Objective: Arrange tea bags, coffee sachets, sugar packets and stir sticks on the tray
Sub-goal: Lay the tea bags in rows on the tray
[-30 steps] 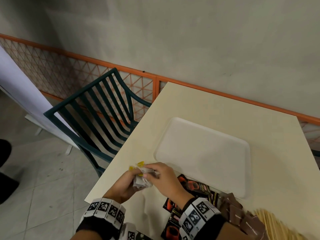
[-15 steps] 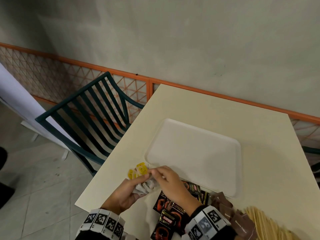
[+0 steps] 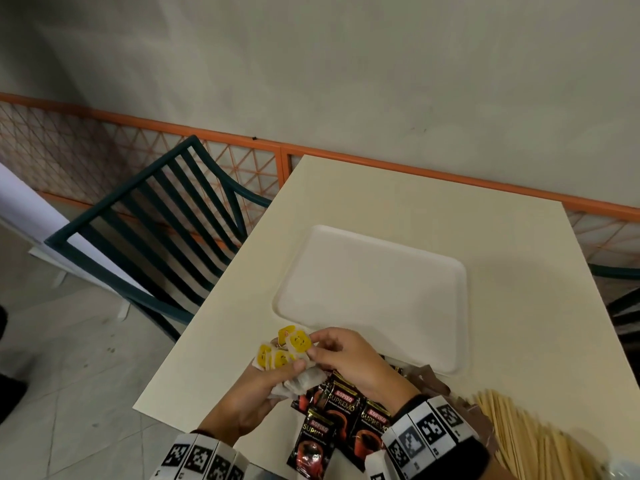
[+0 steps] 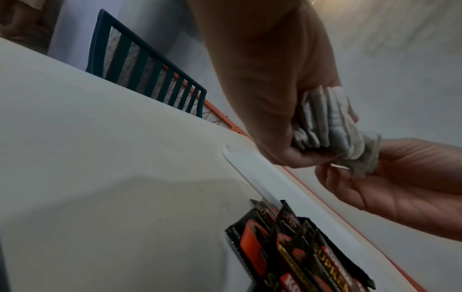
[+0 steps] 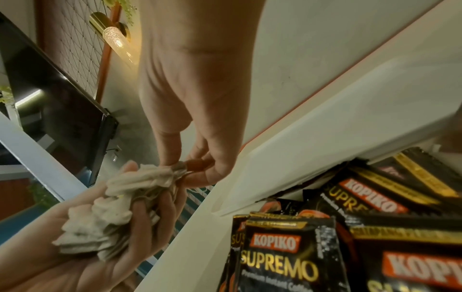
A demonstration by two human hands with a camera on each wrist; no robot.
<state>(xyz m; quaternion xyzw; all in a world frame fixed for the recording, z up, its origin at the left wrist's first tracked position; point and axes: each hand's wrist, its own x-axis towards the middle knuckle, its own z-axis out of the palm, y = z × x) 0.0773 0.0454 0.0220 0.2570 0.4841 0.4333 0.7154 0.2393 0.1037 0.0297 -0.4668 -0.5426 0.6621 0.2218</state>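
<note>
My left hand (image 3: 266, 379) grips a bunch of white tea bags (image 3: 304, 381) with yellow tags (image 3: 280, 351), just left of the tray's near corner. The same tea bags (image 4: 327, 126) fill the left wrist view. My right hand (image 3: 343, 355) pinches the tags and strings at the top of the bunch; the right wrist view shows its fingertips (image 5: 200, 168) on the tea bags (image 5: 112, 207). The white tray (image 3: 374, 299) lies bare on the cream table (image 3: 519, 306). Black coffee sachets (image 3: 332, 424) lie beneath my hands, with brown sugar packets (image 3: 433, 382) and wooden stir sticks (image 3: 530, 434) to the right.
A dark green slatted chair (image 3: 156, 220) stands off the table's left edge. An orange-framed mesh railing (image 3: 242, 157) runs along the grey wall behind the table. Another chair's edge (image 3: 620, 306) shows at the far right.
The yellow tags have fanned out higher above my left hand as my right hand works at them. The head view has shifted, so the coffee sachets show more fully.
</note>
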